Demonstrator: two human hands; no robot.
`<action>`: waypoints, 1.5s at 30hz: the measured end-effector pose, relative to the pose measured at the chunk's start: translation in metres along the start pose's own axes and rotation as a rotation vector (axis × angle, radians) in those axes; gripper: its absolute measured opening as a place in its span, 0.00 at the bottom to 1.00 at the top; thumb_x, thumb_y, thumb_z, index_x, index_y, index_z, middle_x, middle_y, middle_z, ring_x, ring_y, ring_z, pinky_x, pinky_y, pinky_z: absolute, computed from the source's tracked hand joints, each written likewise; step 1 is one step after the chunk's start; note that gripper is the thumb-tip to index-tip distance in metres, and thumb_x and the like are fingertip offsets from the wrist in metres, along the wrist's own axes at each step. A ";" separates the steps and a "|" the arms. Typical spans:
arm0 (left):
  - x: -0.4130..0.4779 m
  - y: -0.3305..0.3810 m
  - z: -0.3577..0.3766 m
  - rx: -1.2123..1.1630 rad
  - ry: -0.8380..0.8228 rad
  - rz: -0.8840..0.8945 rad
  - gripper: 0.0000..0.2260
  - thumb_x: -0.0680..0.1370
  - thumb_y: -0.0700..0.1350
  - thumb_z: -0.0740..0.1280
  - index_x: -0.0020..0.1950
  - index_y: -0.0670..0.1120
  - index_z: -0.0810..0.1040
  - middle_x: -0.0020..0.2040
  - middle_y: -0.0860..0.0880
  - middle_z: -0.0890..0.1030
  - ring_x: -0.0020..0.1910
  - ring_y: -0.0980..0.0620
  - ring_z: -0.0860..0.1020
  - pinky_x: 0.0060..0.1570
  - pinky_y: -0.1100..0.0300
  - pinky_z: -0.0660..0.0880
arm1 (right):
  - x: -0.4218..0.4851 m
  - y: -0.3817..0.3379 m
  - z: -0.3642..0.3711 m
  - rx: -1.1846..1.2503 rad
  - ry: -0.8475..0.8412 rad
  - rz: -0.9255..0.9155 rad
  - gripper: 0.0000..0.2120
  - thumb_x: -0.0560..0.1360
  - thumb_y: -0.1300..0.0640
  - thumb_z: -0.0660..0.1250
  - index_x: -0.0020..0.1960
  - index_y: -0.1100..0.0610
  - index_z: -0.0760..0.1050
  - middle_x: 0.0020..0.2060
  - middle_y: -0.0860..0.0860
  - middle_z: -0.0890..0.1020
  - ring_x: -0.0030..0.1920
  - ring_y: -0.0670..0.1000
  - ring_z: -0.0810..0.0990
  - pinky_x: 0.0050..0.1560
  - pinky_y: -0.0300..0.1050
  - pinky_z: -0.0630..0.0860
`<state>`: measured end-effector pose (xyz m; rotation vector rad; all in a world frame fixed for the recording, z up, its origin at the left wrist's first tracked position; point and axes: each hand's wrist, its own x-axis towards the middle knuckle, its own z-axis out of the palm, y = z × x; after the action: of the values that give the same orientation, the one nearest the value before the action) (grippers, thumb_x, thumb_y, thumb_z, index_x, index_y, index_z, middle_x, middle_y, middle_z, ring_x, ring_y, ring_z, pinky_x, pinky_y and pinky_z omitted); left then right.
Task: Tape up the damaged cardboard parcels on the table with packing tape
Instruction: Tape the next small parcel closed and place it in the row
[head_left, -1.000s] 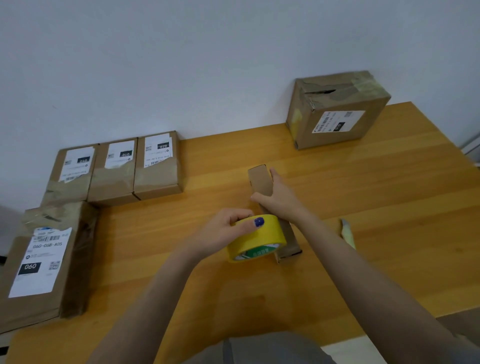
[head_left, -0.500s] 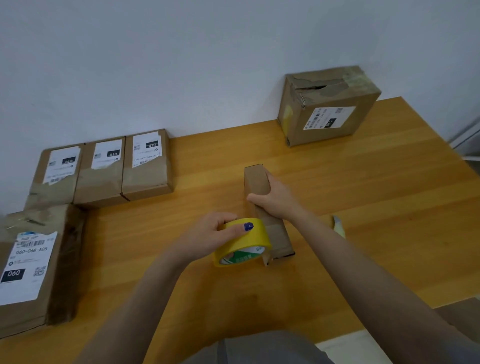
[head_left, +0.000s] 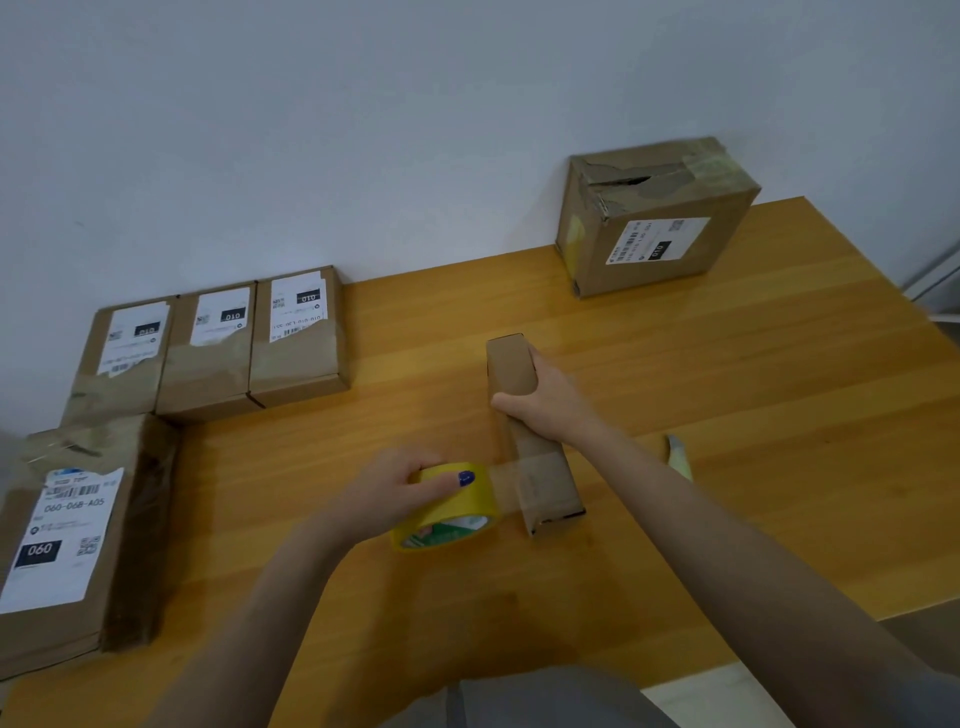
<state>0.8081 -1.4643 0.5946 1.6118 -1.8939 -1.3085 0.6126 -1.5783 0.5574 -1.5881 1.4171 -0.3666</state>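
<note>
Centrally, hands (head_left: 395, 493) (head_left: 550, 400) grip tape roll (head_left: 457, 512), parcel (head_left: 545, 480) (slim) — taped.

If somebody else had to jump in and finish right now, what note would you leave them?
Left hand grips the yellow tape roll; a strip runs from it across the slim parcel near its close end. Right hand holds that parcel down on the table. Done: strip started. Left: finish the wrap, cut the tape, then the big box at the back, whose top looks torn open.
</note>
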 end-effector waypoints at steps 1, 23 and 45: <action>-0.001 -0.003 0.000 0.011 0.012 -0.015 0.22 0.69 0.67 0.58 0.36 0.49 0.75 0.34 0.51 0.77 0.33 0.53 0.75 0.36 0.53 0.71 | 0.001 -0.001 0.000 0.005 -0.006 -0.008 0.42 0.71 0.46 0.71 0.78 0.50 0.53 0.63 0.52 0.75 0.56 0.52 0.75 0.49 0.43 0.73; 0.022 0.007 0.026 0.165 -0.014 -0.098 0.13 0.80 0.53 0.62 0.42 0.47 0.78 0.39 0.48 0.80 0.36 0.52 0.77 0.37 0.56 0.71 | -0.063 -0.016 0.030 -0.535 0.334 0.086 0.37 0.78 0.34 0.44 0.77 0.58 0.52 0.61 0.58 0.77 0.57 0.60 0.77 0.50 0.52 0.73; 0.018 0.008 0.029 0.131 -0.011 -0.126 0.12 0.80 0.54 0.61 0.41 0.49 0.75 0.41 0.45 0.81 0.39 0.47 0.79 0.36 0.55 0.71 | -0.067 -0.015 0.033 -0.670 0.530 0.032 0.30 0.80 0.38 0.40 0.59 0.57 0.71 0.43 0.54 0.82 0.37 0.56 0.79 0.28 0.43 0.60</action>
<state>0.7763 -1.4689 0.5801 1.8196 -1.9489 -1.2665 0.6266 -1.5057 0.5761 -2.0907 2.1236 -0.3239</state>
